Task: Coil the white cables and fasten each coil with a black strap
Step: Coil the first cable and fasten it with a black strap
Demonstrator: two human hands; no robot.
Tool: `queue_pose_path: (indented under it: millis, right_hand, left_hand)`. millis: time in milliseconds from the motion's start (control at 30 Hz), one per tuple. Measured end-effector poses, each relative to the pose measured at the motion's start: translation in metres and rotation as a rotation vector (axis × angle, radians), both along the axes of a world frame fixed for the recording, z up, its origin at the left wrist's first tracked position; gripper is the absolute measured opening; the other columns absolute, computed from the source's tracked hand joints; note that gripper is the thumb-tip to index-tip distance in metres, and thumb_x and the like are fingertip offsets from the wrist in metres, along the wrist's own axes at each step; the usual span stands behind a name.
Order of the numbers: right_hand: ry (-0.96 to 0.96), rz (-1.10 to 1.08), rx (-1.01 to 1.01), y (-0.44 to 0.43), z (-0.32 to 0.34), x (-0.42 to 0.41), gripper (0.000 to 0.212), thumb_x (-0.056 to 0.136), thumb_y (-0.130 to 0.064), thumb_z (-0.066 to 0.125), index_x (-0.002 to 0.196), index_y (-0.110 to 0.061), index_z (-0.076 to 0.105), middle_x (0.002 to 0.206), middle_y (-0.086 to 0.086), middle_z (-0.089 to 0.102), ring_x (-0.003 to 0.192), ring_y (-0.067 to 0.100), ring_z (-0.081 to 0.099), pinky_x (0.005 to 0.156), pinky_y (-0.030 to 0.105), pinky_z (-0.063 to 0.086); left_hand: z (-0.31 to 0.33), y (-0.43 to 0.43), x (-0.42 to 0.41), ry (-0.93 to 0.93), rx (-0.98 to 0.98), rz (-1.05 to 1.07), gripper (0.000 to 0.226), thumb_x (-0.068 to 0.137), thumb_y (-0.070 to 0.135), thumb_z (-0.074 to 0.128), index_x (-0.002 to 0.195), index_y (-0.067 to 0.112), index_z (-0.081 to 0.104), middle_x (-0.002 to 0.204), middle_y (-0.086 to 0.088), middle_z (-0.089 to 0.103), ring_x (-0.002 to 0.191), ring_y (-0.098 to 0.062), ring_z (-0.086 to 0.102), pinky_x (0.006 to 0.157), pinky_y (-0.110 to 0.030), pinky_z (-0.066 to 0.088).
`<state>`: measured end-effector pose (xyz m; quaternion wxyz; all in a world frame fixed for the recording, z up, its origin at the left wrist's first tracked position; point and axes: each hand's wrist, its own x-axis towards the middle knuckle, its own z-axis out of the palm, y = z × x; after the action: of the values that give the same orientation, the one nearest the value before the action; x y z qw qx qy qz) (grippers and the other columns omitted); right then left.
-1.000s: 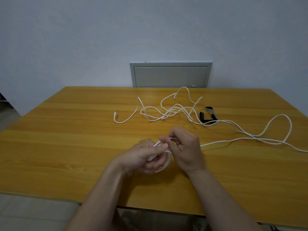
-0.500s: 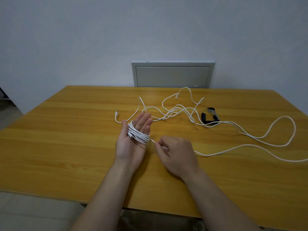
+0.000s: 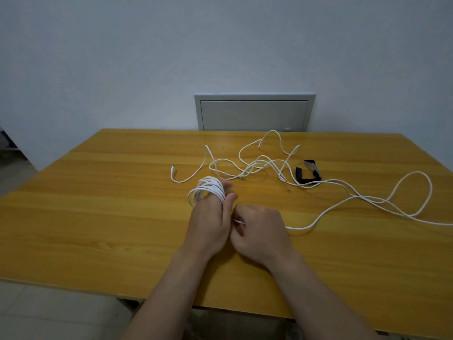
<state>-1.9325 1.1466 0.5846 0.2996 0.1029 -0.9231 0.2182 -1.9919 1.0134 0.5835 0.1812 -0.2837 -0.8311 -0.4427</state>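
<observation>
White cable (image 3: pixel 299 228): one item, partly wound. Wound portion forms a coil (image 3: pixel 208 190) of several turns round the fingers of the left hand (image 3: pixel 210 217), just above the middle of the table (image 3: pixel 110 217).

Left hand: back toward the camera, fingers held out fairly straight and pointing away, carrying the coil. Thumb lies along the coil's near edge.

Right hand (image 3: pixel 259 231): touching the left hand on its right side, fingers curled into a tight grip that pinches the cable. A short piece shows between the two hands.

Unwound portion: leaves the right hand on its right side, lies on the tabletop, curves away toward the far right and makes a large loop near the table's right edge.

Tangle (image 3: pixel 259 165): loose white loops on the far half of the table, beyond the hands. One end with a connector (image 3: pixel 173 167) lies to the left of it. I cannot tell whether this is the same cable or a second one.

Black strap (image 3: pixel 299 174): lying unfastened just right of the tangle, touching white cable at its near side, well apart from both hands.

Grey panel (image 3: pixel 253 115): set in the pale wall (image 3: pixel 147 57) behind the table's far edge.
</observation>
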Motion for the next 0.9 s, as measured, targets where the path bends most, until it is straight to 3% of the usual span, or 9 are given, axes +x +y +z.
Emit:
queue_pose_path:
  millis: [100,200,367,467,567,700,900]
  right_hand:
    - [0.116,-0.005,-0.037,0.004,0.002,0.001,0.02,0.084,-0.031,0.059,0.067,-0.025,0.05,0.059,-0.006,0.057,0.053,0.018,0.054,0.045,0.037,0.042]
    - [0.256,0.018,-0.052,0.007,0.002,0.001,0.023,0.081,-0.023,0.07,0.064,-0.02,0.055,0.057,-0.007,0.051,0.051,0.015,0.048,0.044,0.037,0.041]
    - [0.372,0.025,-0.082,0.014,0.003,-0.002,0.041,0.081,-0.039,0.084,0.065,-0.014,0.055,0.06,-0.004,0.048,0.055,0.016,0.045,0.053,0.033,0.035]
    - [0.377,0.05,-0.105,0.014,0.003,-0.004,0.034,0.082,-0.031,0.085,0.071,-0.012,0.059,0.068,-0.004,0.052,0.064,0.014,0.046,0.057,0.035,0.038]
    - [0.367,0.103,-0.132,0.013,0.004,-0.005,0.028,0.089,-0.033,0.074,0.077,-0.011,0.061,0.073,-0.003,0.054,0.069,0.013,0.047,0.061,0.035,0.039]
    - [0.338,0.134,-0.173,0.01,0.007,-0.002,0.027,0.094,-0.034,0.064,0.081,-0.01,0.062,0.073,-0.001,0.055,0.068,0.015,0.048,0.062,0.036,0.041]
    - [0.356,0.118,-0.236,0.011,0.013,0.005,0.027,0.103,-0.02,0.05,0.083,-0.007,0.063,0.077,0.002,0.06,0.067,0.02,0.052,0.06,0.041,0.043]
  left_hand:
    - [-0.001,-0.005,0.003,0.067,-0.18,0.087,0.039,0.102,0.042,0.035,0.095,0.018,0.065,0.087,0.001,0.067,0.084,-0.026,0.063,0.073,-0.043,0.047]
    - [0.0,-0.008,0.005,0.048,-0.207,0.111,0.048,0.097,0.048,0.031,0.072,0.016,0.056,0.068,0.005,0.053,0.069,-0.023,0.051,0.061,-0.039,0.036]
    - [0.008,-0.013,0.008,-0.381,0.114,-0.303,0.051,0.1,0.052,0.04,0.058,0.025,0.049,0.055,0.01,0.038,0.054,-0.011,0.035,0.055,-0.032,0.028]
    - [0.015,-0.015,0.011,-0.539,0.157,-0.459,0.054,0.093,0.056,0.052,0.05,0.026,0.043,0.049,0.009,0.033,0.047,-0.011,0.027,0.049,-0.026,0.022]
    - [0.017,-0.021,0.013,-0.726,0.226,-0.635,0.059,0.086,0.062,0.067,0.052,0.022,0.041,0.05,0.0,0.029,0.045,-0.013,0.022,0.045,-0.022,0.021]
    - [0.017,-0.026,0.014,-0.992,0.364,-0.816,0.063,0.082,0.061,0.075,0.06,0.018,0.035,0.05,0.01,0.028,0.038,-0.003,0.02,0.04,-0.017,0.017]
    - [0.029,-0.032,0.022,-1.158,0.54,-1.156,0.049,0.102,0.046,0.055,0.065,0.021,0.035,0.041,0.006,0.017,0.036,-0.014,0.01,0.047,-0.029,0.02]
